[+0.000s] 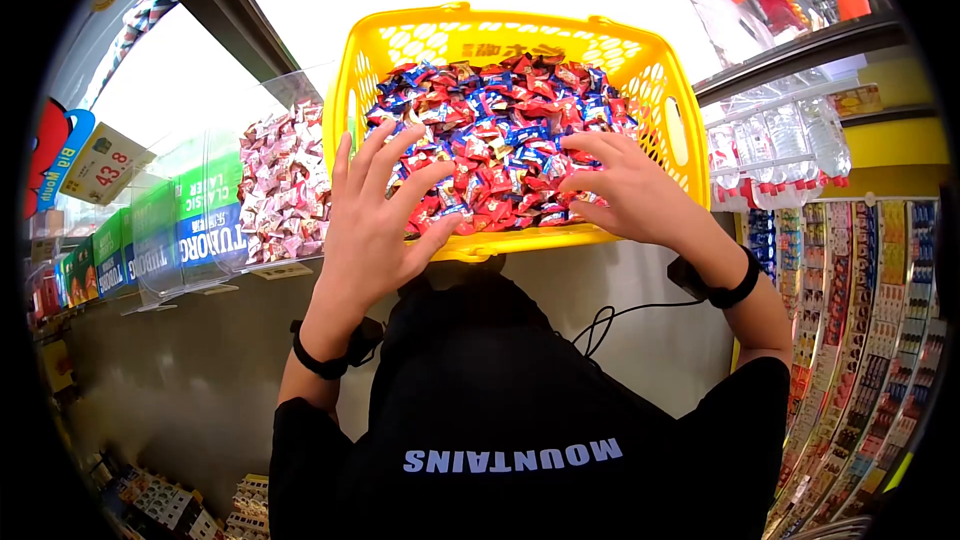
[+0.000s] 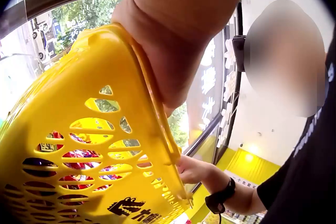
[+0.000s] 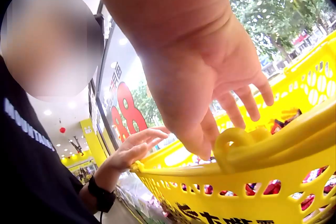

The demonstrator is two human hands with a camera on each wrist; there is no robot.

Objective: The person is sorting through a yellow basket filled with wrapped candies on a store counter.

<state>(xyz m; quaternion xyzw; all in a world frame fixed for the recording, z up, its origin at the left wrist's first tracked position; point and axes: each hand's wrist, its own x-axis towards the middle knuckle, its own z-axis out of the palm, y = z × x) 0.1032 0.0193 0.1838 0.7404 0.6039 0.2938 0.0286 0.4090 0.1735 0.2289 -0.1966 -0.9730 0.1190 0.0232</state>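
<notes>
Fingers [image 1: 370, 153] of left hand [image 1: 372, 230] and right hand [image 1: 640, 195] are standing wide over the basket's [image 1: 540, 240] sweets [image 1: 510, 130]; I am favouring light, even strokes.

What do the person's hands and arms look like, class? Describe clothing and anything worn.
The left hand and right hand are gloveless. The black shirt has short sleeves and pale lettering reading MOUNTAINS. Both arms wear black wristbands, each with a small dark device; a thin black cable runs from the right device.
</notes>
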